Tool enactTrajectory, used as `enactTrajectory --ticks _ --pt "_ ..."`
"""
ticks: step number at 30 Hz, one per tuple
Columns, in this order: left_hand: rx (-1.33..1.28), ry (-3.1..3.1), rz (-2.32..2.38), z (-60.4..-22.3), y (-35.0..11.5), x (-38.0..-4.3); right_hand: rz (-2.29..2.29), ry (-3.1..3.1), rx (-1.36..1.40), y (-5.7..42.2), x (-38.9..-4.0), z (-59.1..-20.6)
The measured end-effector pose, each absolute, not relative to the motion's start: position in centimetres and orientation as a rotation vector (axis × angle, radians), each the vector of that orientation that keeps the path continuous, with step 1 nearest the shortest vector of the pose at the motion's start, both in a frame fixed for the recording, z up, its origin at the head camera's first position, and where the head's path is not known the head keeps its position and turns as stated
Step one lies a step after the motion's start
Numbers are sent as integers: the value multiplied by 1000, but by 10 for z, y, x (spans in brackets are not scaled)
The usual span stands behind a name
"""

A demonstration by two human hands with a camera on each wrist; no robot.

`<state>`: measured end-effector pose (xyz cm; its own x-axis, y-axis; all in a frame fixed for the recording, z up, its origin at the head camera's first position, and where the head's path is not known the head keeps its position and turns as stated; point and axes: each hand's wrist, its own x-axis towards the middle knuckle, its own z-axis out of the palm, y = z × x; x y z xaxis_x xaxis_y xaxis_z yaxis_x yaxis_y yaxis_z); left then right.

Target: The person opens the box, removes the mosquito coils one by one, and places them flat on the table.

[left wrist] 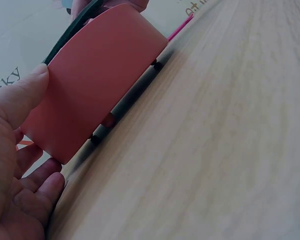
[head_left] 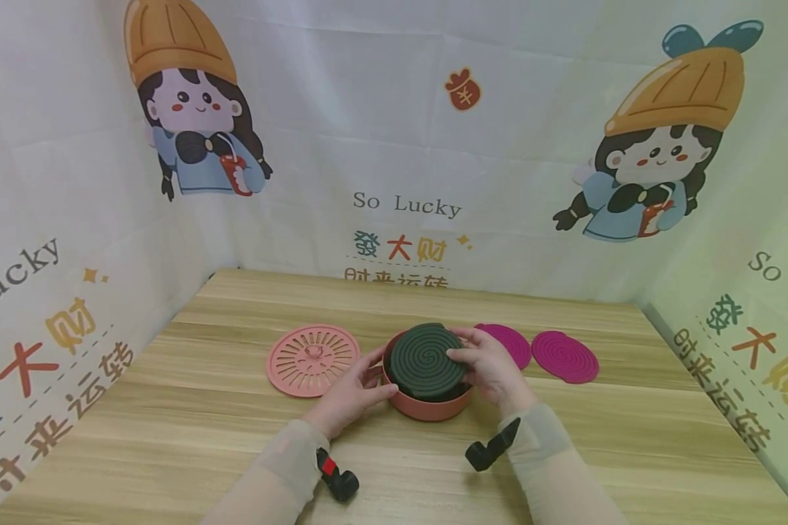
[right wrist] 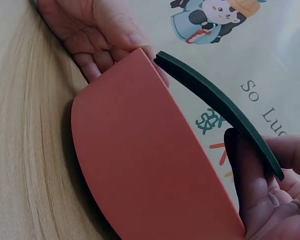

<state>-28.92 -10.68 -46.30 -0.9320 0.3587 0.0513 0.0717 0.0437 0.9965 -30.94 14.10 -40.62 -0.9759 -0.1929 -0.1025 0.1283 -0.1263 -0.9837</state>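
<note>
A dark green mosquito coil (head_left: 427, 357) is pinched between the thumb and fingers of my right hand (head_left: 497, 370), tilted over a round coral-red tin (head_left: 430, 410). In the right wrist view the coil (right wrist: 210, 95) shows edge-on, bowed slightly, above the tin's rim. My left hand (head_left: 353, 394) grips the tin's left side; the left wrist view has the thumb (left wrist: 32, 82) at the rim and fingertips (left wrist: 52, 185) by the bottom edge. The tin (left wrist: 95, 80) stands on small dark feet. Most of its dark inside is hidden under the coil.
A slotted coral-pink lid (head_left: 289, 375) with a small knob lies left of the tin on the wooden table (head_left: 394, 474). Two magenta coils, a nearer one (head_left: 511, 343) partly behind my right hand and another (head_left: 566, 357), lie to the right. Printed cloth (head_left: 532, 182) walls the table in.
</note>
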Motion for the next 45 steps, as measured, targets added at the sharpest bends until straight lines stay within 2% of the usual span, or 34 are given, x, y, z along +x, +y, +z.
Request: enactTrajectory --ticks 17,45 --pt "447 2123 1980 -463 -107 -289 -2406 1726 -17 162 -309 -401" --pt "422 2181 1940 -461 -106 -287 -2624 1594 189 249 -300 -405"
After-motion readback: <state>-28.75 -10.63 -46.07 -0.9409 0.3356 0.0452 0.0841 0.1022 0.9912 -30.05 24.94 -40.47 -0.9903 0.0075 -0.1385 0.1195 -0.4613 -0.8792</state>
